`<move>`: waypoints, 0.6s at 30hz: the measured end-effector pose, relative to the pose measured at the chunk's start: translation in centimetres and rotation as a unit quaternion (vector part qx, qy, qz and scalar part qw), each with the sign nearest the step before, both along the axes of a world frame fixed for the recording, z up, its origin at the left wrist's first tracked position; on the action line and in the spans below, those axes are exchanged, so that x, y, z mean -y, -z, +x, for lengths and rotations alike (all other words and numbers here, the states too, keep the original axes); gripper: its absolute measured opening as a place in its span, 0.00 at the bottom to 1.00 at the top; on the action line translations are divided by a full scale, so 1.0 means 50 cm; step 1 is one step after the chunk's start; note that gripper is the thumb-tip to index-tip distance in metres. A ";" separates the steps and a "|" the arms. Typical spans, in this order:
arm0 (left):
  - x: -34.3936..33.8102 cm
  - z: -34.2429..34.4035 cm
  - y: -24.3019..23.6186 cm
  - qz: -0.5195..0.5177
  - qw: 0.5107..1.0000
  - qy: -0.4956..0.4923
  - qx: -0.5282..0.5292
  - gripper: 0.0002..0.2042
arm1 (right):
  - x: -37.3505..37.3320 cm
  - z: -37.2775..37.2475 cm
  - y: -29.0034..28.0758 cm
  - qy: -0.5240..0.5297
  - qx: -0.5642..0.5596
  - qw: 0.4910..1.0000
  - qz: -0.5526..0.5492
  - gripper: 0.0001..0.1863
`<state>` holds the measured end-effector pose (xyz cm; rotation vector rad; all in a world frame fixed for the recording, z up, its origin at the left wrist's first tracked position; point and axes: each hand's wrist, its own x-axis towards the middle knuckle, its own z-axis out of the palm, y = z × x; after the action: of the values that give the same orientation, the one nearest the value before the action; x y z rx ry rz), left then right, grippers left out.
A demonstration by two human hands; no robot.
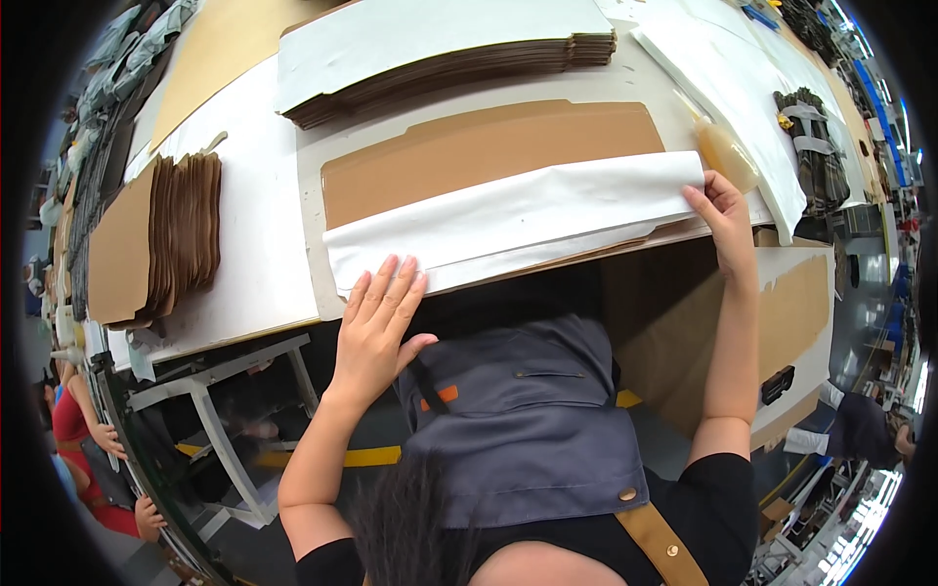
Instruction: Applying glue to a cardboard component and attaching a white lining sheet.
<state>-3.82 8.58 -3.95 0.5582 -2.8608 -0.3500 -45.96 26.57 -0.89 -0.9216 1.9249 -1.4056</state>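
Observation:
In front of me on the table lies a brown cardboard panel (489,146) with a notched far edge. A white sheet (518,210), cloth or soft liner, covers its near half, with a long crease running across it. My right hand (721,210) pinches the sheet's right end between thumb and fingers. My left hand (379,327) is open, its fingers stretched out and their tips resting on the sheet's near left corner. Beneath the sheet, a thin brown edge shows along the table's front. Whether the sheet is fixed to the panel, I cannot tell.
A stack of white-faced brown panels (445,59) stands beyond the work. At left is an upright bundle of brown cardboard pieces (161,234). On the right are a yellowish translucent bottle (725,154) and a tied dark bundle (813,146). Another person (83,439) works at far left.

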 end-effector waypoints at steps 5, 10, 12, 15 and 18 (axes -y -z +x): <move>0.021 -0.043 -0.033 0.010 0.995 -0.042 -0.093 0.23 | -0.001 0.011 -0.054 0.004 -0.020 1.000 -0.010 0.06; 0.066 -0.249 -0.101 0.015 0.975 0.047 -0.217 0.31 | 0.004 0.040 -0.086 -0.012 -0.046 0.998 -0.039 0.05; 0.060 -0.361 -0.110 0.075 0.956 0.129 -0.251 0.36 | -0.001 0.051 -0.096 -0.019 -0.060 0.997 -0.052 0.04; 0.043 -0.501 -0.097 0.146 0.942 0.209 -0.219 0.35 | -0.012 0.057 -0.100 -0.007 -0.060 0.995 -0.079 0.05; 0.043 -0.551 -0.147 0.319 0.922 0.219 0.029 0.27 | -0.022 0.050 -0.088 -0.017 -0.044 0.993 -0.109 0.06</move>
<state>-31.36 6.43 3.40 -0.0056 -2.8633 -1.3865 -43.48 27.69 3.48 -1.1282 1.8343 -1.6030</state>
